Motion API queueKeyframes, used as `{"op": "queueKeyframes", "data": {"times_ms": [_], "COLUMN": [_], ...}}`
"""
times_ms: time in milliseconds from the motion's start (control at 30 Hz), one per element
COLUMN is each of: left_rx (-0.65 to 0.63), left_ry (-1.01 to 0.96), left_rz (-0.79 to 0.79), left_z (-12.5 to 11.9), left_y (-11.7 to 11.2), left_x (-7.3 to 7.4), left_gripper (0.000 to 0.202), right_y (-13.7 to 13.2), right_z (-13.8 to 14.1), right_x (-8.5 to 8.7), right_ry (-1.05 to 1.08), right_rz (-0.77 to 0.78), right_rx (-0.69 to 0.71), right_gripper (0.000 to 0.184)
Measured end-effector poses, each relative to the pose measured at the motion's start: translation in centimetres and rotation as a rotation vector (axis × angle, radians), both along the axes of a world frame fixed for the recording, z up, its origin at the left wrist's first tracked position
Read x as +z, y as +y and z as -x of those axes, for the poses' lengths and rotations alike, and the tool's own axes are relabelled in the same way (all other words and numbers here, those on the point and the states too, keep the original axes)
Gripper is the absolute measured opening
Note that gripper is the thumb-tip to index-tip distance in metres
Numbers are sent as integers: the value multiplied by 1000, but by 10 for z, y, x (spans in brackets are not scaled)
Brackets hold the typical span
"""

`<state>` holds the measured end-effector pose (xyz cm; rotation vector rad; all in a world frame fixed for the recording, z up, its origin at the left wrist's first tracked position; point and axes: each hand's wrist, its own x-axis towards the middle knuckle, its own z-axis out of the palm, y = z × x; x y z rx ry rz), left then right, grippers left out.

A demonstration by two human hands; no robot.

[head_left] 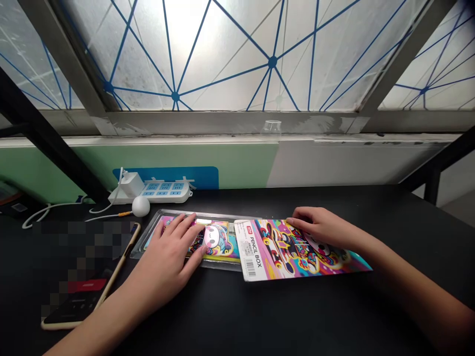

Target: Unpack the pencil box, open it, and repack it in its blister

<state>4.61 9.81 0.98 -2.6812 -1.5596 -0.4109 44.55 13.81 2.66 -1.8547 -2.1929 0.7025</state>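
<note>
Left hand [166,262]: fingers spread flat, not gripping, on clear plastic tray [143,249] holding cartoon pencil box [218,240], near table's far edge. Right hand [321,227]: fingers curled on printed card [276,252], grip unclear.

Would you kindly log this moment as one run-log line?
left hand: on clear blister pack | right hand: on PENCIL BOX card
</note>
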Motion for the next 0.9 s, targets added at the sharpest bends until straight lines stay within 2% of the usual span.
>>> {"op": "queueKeyframes", "data": {"times_ms": [100,167,333,600,900], "left_rx": [-7,-11,-63,-59,-40], "left_ry": [10,23,38,17,30], "left_rz": [-38,-53,-52,-46,7], "left_z": [-2,-3,-3,-3,-4], "left_y": [-2,-3,-7,-10,-9], "left_x": [1,4,10,10,8], "left_gripper": [44,44,43,42,46], "right_y": [-7,-14,-21,-10,-1], "right_z": [16,31,50,24,1], "right_x": [-4,-8,-14,-7,3], "right_ry": [35,51,60,110,97], "right_rz": [-182,-237,-207,5,59], "right_rx": [-26,-25,93,-16,-61], "right_gripper": [47,48,42,47,48]}}
